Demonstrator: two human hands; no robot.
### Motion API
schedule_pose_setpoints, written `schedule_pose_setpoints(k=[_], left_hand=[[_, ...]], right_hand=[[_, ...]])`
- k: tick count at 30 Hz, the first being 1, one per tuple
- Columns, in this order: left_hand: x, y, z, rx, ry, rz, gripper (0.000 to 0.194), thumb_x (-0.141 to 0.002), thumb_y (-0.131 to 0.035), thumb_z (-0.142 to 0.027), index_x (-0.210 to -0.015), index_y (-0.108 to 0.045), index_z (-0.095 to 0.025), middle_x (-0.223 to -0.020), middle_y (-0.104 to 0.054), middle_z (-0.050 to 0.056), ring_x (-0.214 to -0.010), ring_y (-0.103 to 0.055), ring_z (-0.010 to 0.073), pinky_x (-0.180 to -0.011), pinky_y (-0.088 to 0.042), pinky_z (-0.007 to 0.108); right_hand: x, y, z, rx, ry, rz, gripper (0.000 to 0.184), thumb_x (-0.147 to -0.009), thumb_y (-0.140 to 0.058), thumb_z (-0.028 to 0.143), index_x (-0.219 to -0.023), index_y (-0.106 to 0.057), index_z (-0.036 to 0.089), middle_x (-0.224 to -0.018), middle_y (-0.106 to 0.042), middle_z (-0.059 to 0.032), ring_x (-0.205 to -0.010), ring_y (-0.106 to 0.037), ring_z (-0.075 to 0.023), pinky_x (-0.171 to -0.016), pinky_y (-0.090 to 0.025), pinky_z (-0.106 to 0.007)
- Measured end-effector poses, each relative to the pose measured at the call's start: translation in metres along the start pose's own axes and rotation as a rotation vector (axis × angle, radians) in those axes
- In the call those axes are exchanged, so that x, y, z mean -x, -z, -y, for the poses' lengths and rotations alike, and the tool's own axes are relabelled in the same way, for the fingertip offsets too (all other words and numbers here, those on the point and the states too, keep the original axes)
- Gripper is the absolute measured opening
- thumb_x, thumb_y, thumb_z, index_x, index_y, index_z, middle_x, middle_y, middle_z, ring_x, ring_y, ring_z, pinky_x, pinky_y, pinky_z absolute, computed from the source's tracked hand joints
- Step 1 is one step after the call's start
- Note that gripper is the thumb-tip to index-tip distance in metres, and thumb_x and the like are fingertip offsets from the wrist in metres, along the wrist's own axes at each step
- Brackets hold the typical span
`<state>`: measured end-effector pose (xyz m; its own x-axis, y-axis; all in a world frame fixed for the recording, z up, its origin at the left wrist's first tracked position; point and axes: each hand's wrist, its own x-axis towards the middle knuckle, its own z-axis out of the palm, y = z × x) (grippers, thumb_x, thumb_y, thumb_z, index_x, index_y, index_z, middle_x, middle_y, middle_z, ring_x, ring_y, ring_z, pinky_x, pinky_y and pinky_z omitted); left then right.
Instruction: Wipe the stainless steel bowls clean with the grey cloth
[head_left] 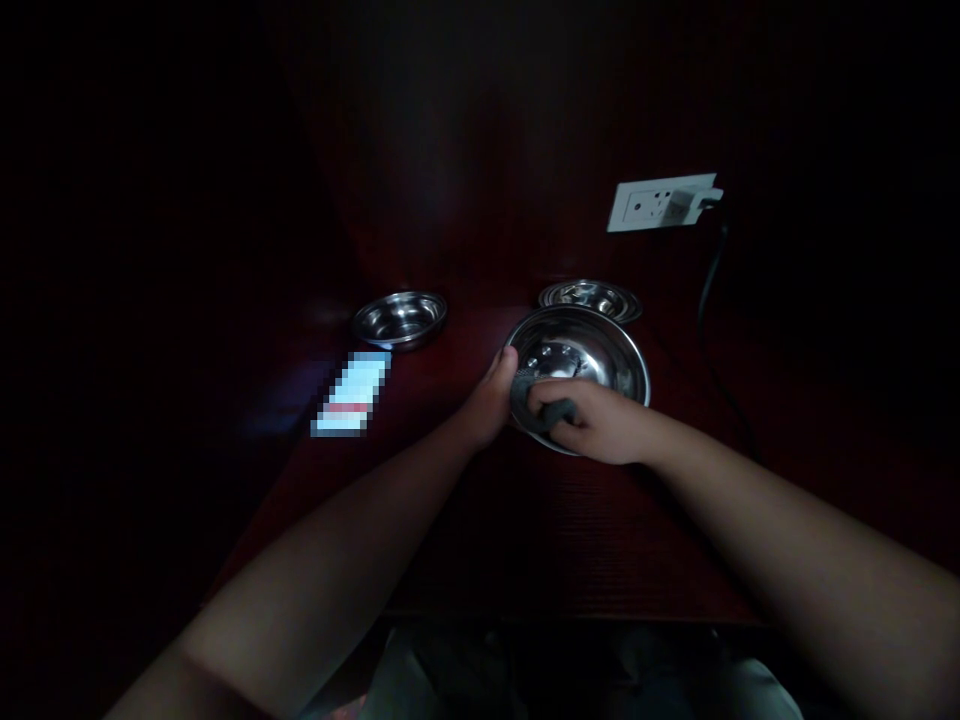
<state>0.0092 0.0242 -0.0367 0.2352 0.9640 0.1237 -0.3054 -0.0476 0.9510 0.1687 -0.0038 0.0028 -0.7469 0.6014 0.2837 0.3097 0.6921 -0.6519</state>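
Here's your left hand at the near left side of the large metal bowl, thumb up along the rim, the hand closed on the wall, though its fingers are hidden beneath or behind the bowl. And in from the right comes your right arm, with your right hand down over the near side of the bowl, fingers curled tight around a dark gray cloth! A fold of that cloth pokes out through your grip, and the rest lies against the inside wall, just beside your left thumb. The bowl itself sits right in front of you, mouth facing up and tilted toward you, its inside shining with bright reflections; whether its base touches the table is hard to tell. Just behind it, partly covered, there's a shallow metal dish, and off to your left a smaller metal bowl stands apart. Close in front of that one, a glowing, pixelated rectangle lights up the left side. All this on a dark red table, its near edge running just above the pale fabric at your lap. Up on the dark wall, a white socket plate carries a plug, a black cord dropping down on the right. Everything else sinks into deep shadow.
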Motion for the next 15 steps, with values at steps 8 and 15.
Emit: schedule_pose_setpoints(k=[8,15], left_hand=[[-0.003,0.004,0.006,-0.058,-0.037,-0.001,0.057,-0.090,-0.036,-0.060,-0.131,-0.052,-0.023,-0.135,-0.058,0.007,-0.135,-0.042,0.0254,-0.113,-0.029,0.041],[-0.006,0.005,0.005,-0.050,-0.005,-0.064,0.055,-0.090,-0.038,-0.060,-0.129,-0.051,-0.024,-0.137,-0.055,0.007,-0.132,-0.045,0.0246,-0.110,-0.033,0.039]], right_hand=[[0.004,0.005,0.003,0.139,-0.156,0.100,0.017,-0.070,-0.047,0.004,-0.076,-0.055,0.018,-0.074,-0.059,0.0009,-0.068,-0.053,-0.0121,-0.066,-0.040,-0.026],[0.005,0.011,-0.002,0.408,-0.275,0.109,0.018,-0.072,-0.051,0.012,-0.087,-0.059,0.018,-0.085,-0.065,-0.0057,-0.074,-0.058,-0.0176,-0.070,-0.045,-0.030]])
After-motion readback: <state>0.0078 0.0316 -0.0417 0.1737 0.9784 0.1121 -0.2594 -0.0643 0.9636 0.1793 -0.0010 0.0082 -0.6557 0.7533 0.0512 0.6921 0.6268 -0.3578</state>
